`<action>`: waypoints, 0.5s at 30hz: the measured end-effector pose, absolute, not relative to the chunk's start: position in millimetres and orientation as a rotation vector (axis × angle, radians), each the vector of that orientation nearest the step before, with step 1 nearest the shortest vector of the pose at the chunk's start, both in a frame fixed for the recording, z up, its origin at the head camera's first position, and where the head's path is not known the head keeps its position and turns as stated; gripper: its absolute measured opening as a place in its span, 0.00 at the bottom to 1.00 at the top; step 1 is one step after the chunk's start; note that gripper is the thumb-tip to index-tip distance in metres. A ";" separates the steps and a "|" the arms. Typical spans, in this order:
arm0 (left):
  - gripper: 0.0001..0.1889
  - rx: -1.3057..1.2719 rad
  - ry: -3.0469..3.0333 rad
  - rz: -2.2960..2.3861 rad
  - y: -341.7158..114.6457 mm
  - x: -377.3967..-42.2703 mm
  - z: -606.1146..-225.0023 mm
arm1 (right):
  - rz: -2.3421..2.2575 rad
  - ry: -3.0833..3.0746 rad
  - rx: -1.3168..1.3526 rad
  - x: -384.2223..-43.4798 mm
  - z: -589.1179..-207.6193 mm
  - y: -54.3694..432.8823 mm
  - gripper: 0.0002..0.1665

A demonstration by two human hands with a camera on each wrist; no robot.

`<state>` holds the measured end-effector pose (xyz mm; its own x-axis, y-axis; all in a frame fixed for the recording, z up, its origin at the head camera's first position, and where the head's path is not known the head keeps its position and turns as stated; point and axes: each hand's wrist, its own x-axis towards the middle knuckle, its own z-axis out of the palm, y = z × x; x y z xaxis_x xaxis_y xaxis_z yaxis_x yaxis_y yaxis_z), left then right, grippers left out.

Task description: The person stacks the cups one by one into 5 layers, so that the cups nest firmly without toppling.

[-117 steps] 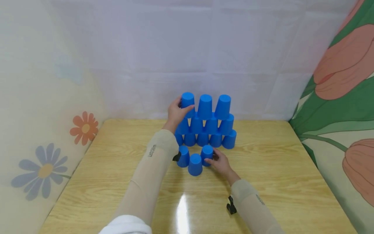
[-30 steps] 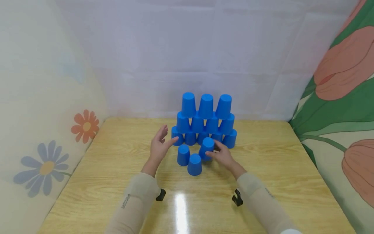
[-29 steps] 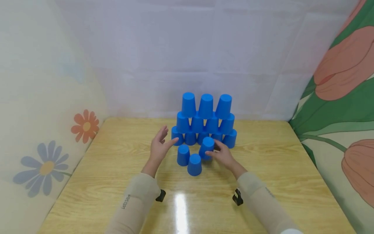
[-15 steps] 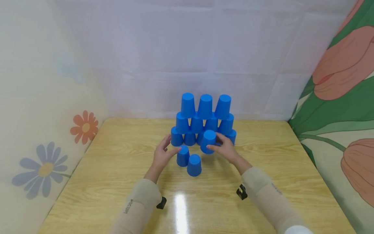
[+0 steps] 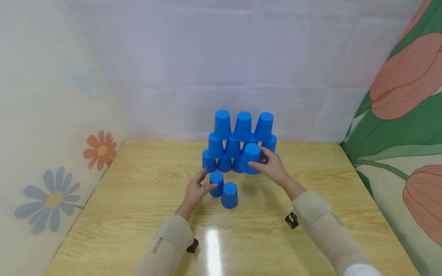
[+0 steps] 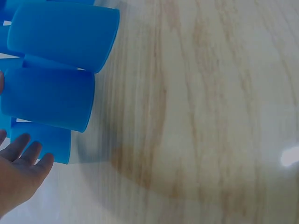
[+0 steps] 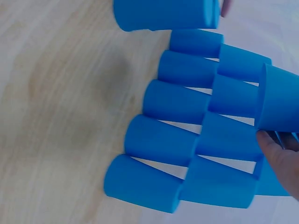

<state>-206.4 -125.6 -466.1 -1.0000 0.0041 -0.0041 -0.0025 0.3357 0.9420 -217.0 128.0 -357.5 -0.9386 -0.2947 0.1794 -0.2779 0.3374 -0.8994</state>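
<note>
My right hand [image 5: 274, 166] grips an upside-down blue cup [image 5: 250, 158], thumb in front and fingers on its far right side. The cup is raised above the table, overlapping the right part of a tiered wall of blue cups [image 5: 215, 145]. In the right wrist view the held cup [image 7: 282, 100] tops the fingers at the right edge. My left hand [image 5: 197, 191] is beside the left of two loose cups [image 5: 216, 183], thumb across its front, fingers extended. In the left wrist view its fingers [image 6: 30, 156] are spread near the cups. Another loose cup [image 5: 229, 196] stands nearest me.
The wall has three tiers of upside-down cups, with three on top [image 5: 243, 126]. It stands near the back of the wooden table [image 5: 155, 172], before a white cloth backdrop [image 5: 207, 57]. Flower-painted panels [image 5: 397, 115] flank the table.
My right hand has lifted its cup from beside the loose cups, moving up and rightward. My left hand left the top-tier left cup and came down to the loose left cup.
</note>
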 end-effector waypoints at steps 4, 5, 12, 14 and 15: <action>0.38 0.025 2.563 1.842 -122.6 -204.1 -468.4 | -1.727 2.575 -0.604 -229.7 -363.6 133.3 0.32; 0.38 0.027 2.563 1.844 -121.8 -204.0 -469.3 | -1.729 2.573 -0.612 -230.1 -361.5 133.5 0.32; 0.37 -0.018 2.537 1.848 -116.2 -205.3 -476.1 | -1.744 2.606 -0.659 -235.0 -346.0 135.4 0.32; 0.36 -0.024 2.535 1.854 -115.1 -206.1 -477.8 | -1.746 2.611 -0.664 -239.2 -343.8 137.5 0.33; 0.36 -0.032 2.536 1.854 -114.5 -206.4 -478.9 | -1.749 2.611 -0.664 -240.2 -341.4 138.4 0.33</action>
